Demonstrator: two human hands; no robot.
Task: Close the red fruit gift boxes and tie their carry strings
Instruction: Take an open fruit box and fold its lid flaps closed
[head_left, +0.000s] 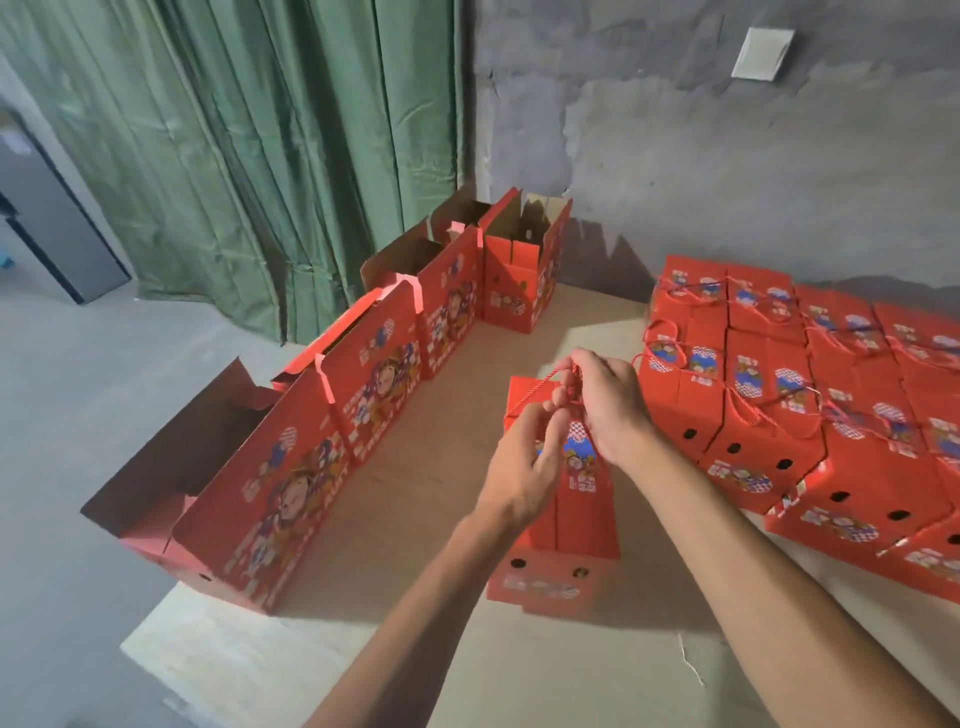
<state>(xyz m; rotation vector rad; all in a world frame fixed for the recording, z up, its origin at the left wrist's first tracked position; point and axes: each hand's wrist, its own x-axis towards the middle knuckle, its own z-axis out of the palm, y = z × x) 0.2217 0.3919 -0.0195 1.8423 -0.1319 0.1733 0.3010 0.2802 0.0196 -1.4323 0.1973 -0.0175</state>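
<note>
Progress, as I judge it from my remote seat, is past the halfway mark: a large block of closed boxes (810, 395) fills the right side of the table (415, 467), packed edge to edge, their red carry strings lying looped across the lids. The box in hand (558, 519) stands near the middle of the table, just left of that block, with its top flaps folded shut. Above it my left hand (524, 457) and right hand (605, 400) meet, fingers curled and pinching the red string (558, 375) between them, so I read this as the knot being made; whether it is already drawn tight I cannot tell, since the fingers hide it. Still left is the row of open boxes (374, 395) along the table's left edge and far corner, about five of them, flaps standing up. Their brown cardboard insides show where I can see in, and I make out no fruit in those, though the nearer ones are turned so that their bottoms stay hidden. The contents of the closed ones cannot be seen at all.
</note>
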